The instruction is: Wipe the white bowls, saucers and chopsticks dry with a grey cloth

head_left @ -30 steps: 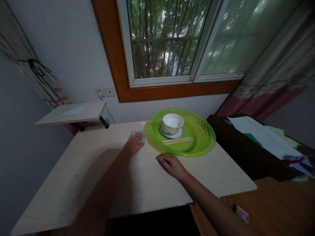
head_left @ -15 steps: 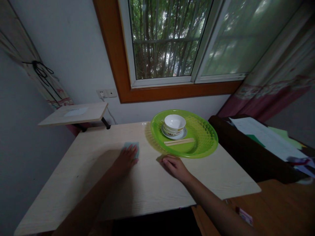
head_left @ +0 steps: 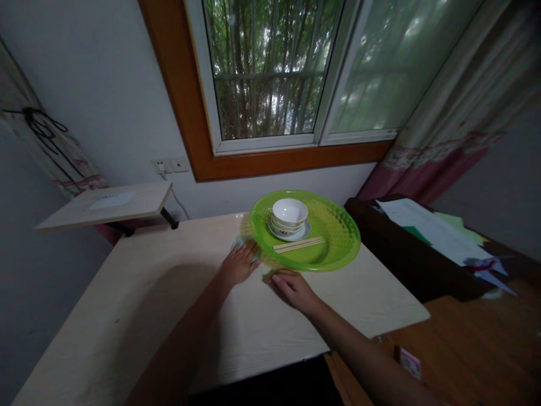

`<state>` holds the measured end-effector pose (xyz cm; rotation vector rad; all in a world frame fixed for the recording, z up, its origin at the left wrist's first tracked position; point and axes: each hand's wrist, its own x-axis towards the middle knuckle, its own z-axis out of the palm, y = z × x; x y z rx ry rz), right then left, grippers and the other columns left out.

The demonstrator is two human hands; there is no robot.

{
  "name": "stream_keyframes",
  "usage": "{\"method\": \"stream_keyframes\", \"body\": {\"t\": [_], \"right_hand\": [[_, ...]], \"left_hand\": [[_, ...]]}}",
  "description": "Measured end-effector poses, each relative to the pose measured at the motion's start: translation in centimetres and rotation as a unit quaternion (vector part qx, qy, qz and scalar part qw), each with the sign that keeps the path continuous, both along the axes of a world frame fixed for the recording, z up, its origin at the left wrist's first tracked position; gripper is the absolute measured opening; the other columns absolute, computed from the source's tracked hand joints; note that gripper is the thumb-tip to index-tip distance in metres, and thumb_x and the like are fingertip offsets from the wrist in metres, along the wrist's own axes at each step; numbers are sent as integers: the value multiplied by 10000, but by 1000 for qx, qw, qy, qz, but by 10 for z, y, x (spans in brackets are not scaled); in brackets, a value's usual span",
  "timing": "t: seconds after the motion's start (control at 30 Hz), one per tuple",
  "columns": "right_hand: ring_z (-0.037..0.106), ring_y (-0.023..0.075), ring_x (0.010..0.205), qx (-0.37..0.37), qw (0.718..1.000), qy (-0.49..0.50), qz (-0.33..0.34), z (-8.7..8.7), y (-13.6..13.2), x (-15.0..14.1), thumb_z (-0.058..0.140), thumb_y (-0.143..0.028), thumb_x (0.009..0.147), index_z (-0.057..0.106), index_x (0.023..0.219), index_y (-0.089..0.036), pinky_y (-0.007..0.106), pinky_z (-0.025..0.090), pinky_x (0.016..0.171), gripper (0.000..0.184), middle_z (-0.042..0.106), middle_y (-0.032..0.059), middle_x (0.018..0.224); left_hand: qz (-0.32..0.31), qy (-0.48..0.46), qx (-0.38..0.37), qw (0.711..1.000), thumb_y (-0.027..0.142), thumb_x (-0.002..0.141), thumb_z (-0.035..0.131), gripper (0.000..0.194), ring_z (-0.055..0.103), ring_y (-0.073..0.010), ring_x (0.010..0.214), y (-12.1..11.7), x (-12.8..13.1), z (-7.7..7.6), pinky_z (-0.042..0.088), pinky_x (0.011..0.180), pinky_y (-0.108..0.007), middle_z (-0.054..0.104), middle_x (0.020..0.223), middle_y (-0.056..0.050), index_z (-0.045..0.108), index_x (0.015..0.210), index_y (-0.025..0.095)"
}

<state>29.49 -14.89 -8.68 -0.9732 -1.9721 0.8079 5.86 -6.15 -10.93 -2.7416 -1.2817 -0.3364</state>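
Note:
My left hand [head_left: 240, 264] lies flat on a pale blue-green cloth [head_left: 237, 242], fingers stretched out, pressing it to the light wooden table [head_left: 346, 304]. Most of the cloth is hidden under the hand, close by the left rim of a round green tray [head_left: 338, 258]. In front of that tray, my right hand [head_left: 295, 288] rests on the table with its fingers curled closed; nothing shows in them. Stacked white bowls [head_left: 289, 212] stand on a plate [head_left: 302, 232] inside the tray. Several light chopsticks [head_left: 298, 244] lie before them.
A small raised shelf [head_left: 139, 207] with a paper on it stands at the table's back left. Behind is a wall socket [head_left: 169, 165] with a cord, below a window [head_left: 270, 73]. To the right, papers [head_left: 426, 231] lie on a dark brown surface.
My left hand has slid the cloth rightward and slightly away, up to the tray's left rim. The right hand stays in place, curled. The whole view has shifted a little.

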Motion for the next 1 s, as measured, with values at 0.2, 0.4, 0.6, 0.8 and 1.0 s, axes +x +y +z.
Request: {"method": "stream_keyframes", "body": {"t": [0.2,0.4,0.6,0.8,1.0], "right_hand": [[679,188,862,-7,1000,8,-7,0,1,0,410,-437,1062,762,945,-194,309,509,821,443,739,74,899],[674,187,850,2,1000,-4,4,1,0,-2,410,-445,1061,764,960,-196,312,512,815,444,736,71,886],[679,191,845,-4,1000,12,-10,4,-2,-3,391,-474,1061,765,930,-195,318,522,827,484,743,72,889],[667,183,796,-13,999,24,-27,0,-3,-1,397,-469,1059,759,895,-195,305,512,787,483,724,54,838],[659,185,759,2,998,36,-60,-1,-9,2,401,-457,1059,751,889,-191,304,497,730,471,715,57,812]], "left_hand": [[52,-5,-4,999,480,1054,243,618,325,-277,1513,21,-22,-3,286,1217,-552,388,1610,-124,343,1586,180],[45,1,-2,999,497,1044,298,634,327,-304,1509,-16,-50,-5,291,1209,-556,363,1621,-128,345,1584,169],[0,2,-24,1000,553,1030,313,679,264,-290,1537,-70,-45,2,254,1229,-532,306,1652,-115,285,1609,199],[-48,-6,-30,998,572,1032,284,682,211,-257,1556,-79,-14,7,205,1253,-505,298,1660,-91,265,1612,213],[-37,-22,-30,999,514,1052,248,628,285,-238,1531,-45,12,1,195,1258,-498,400,1611,-109,346,1576,182]]}}
